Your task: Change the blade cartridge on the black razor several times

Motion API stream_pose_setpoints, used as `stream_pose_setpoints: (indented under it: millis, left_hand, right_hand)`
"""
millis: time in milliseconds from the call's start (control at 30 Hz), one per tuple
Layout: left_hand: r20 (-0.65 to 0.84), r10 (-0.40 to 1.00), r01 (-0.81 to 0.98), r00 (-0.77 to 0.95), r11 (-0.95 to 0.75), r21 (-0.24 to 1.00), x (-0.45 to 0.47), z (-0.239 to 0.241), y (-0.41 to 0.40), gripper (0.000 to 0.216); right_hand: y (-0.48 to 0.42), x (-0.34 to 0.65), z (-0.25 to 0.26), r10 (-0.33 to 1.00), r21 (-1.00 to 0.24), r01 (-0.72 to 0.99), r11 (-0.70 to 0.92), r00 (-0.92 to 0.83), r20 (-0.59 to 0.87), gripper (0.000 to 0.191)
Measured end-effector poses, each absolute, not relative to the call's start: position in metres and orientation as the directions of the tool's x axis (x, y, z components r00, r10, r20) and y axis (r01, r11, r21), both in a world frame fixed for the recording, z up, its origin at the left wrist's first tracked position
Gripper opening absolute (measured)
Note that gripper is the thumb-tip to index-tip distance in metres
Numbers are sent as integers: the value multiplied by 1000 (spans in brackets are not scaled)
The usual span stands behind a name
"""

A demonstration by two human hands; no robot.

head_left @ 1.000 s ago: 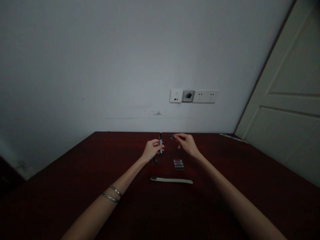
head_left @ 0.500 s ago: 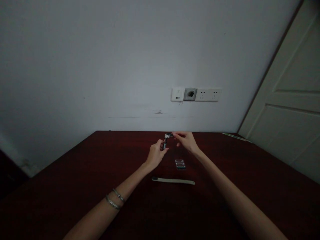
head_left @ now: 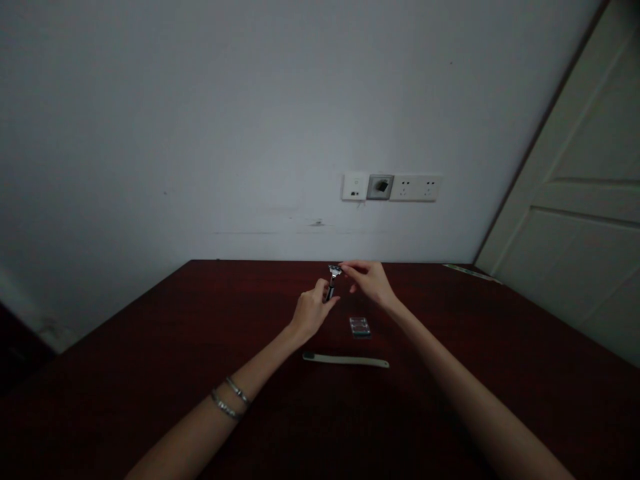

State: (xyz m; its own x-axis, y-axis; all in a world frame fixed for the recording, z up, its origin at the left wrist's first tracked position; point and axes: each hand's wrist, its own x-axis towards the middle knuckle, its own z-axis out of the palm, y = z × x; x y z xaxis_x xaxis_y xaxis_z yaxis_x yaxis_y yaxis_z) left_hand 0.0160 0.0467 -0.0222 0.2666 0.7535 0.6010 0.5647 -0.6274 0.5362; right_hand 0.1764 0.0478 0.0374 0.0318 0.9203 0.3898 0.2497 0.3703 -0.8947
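Note:
Above the far part of the dark red table, my left hand (head_left: 311,311) is closed around the handle of a razor (head_left: 331,289), which tilts up with its head at the top. The thumb and forefinger of my right hand (head_left: 369,280) pinch the right end of the razor's blade head (head_left: 335,268). Below the hands lies a small clear plastic case (head_left: 360,327), its contents too dim to make out. Nearer to me is a long, pale, narrow strip (head_left: 346,361) with a dark left end.
The table (head_left: 210,313) meets a white wall at its far edge. Sockets and a switch plate (head_left: 414,188) are set in the wall. A printed strip (head_left: 473,273) lies at the table's far right corner, beside a pale panelled door (head_left: 575,220).
The razor's head has turned from pointing right along the fingers to sitting crosswise on top of the handle. Both hands have stayed nearly in place.

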Motion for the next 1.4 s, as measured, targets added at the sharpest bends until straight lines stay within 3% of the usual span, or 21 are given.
stream_pose_setpoints:
  millis: [400, 733, 1167, 1400]
  left_hand:
    - [572, 770, 585, 283, -611, 533, 15, -20, 46, 25]
    - [536, 774, 684, 336, -592, 427, 15, -18, 44, 23]
    - [488, 834, 587, 257, -536, 607, 17, -12, 37, 23]
    - [459, 835, 721, 304, -517, 462, 18, -9, 34, 26]
  right_hand:
    - [47, 175, 37, 912, -882, 247, 401, -18, 409, 33]
    - [44, 174, 39, 895, -856, 265, 443, -86, 437, 31]
    - [42, 176, 41, 888, -841, 286, 460, -156, 433, 30]
    - [38, 174, 42, 870, -830, 267, 490, -216, 444, 29]
